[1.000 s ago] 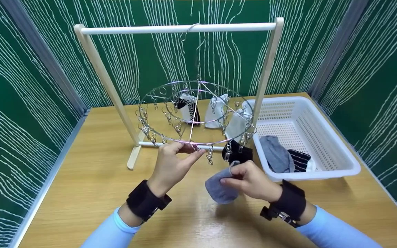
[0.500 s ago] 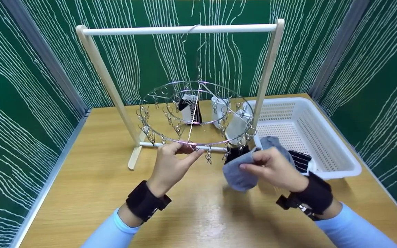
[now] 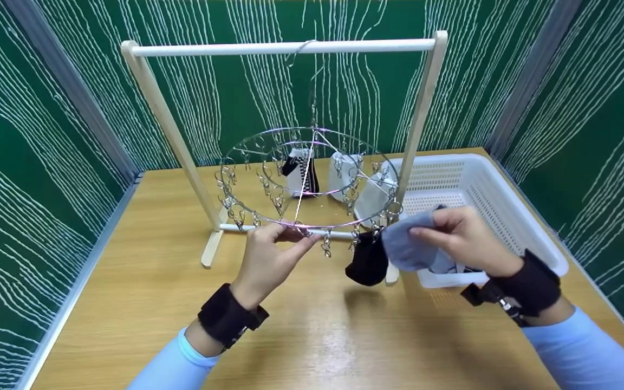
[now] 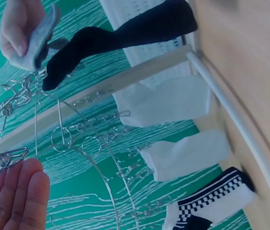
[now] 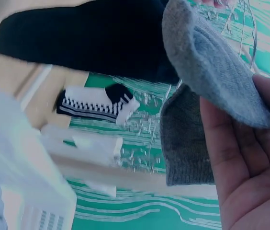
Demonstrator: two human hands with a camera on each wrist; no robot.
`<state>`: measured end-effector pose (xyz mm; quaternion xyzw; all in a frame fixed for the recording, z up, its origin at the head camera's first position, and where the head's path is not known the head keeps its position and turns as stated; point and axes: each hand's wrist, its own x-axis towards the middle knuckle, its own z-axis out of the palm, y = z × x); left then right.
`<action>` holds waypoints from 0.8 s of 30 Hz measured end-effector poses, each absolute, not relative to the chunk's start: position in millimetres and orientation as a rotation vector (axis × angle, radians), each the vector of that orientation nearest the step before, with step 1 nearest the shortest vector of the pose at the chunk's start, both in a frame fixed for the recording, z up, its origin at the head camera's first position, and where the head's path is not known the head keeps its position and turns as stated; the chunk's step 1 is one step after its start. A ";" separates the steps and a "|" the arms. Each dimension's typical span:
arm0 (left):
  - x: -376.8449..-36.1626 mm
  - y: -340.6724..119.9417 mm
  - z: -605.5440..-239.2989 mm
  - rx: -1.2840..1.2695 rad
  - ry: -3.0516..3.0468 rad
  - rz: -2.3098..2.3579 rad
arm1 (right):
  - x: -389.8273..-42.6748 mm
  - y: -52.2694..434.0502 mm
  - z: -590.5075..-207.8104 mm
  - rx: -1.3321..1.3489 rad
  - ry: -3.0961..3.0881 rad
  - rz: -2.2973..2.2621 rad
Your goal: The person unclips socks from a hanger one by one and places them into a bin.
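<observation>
My left hand (image 3: 268, 260) pinches a small metal clip (image 4: 11, 159) at the front of a round sock hanger (image 3: 339, 225), thumb on one side and fingers on the other. My right hand (image 3: 469, 238) holds a grey sock (image 3: 407, 241) between thumb and fingers, to the right of the ring. In the right wrist view, part of the grey sock (image 5: 211, 62) folds over and its ribbed cuff hangs below. A black sock (image 3: 366, 260) hangs from the ring's front right, overlapped by the grey one in the head view. Farther back hang two white socks (image 3: 371, 200) and a black-and-white patterned sock (image 3: 302, 176).
A wooden rack (image 3: 423, 103) carries the hanger from its white top bar (image 3: 225, 50). At the right stands a white perforated basket (image 3: 528, 233) with socks inside, mostly hidden behind my right hand. Several unused clips (image 3: 229, 174) dangle along the ring's left side.
My right hand has carried the grey sock rightward and up, from in front of the ring toward the basket's near left corner. The left hand stays at its clip. The black sock is more exposed.
</observation>
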<state>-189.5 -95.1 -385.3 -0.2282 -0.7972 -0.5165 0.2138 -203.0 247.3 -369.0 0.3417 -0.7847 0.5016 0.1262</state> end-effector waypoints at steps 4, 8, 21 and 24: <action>-189.8 -95.5 -385.4 -0.632 -2.217 -1.431 | -210.6 257.2 -362.4 0.886 -2.339 1.448; -190.3 -95.9 -385.9 -0.638 -2.223 -1.441 | -219.0 269.1 -358.1 0.757 -2.410 1.417; -191.5 -95.2 -387.0 -0.642 -2.221 -1.444 | -254.9 304.0 -354.4 0.500 -2.626 1.172; -190.9 -95.4 -387.3 -0.642 -2.217 -1.439 | -263.0 309.9 -355.9 0.477 -2.708 1.112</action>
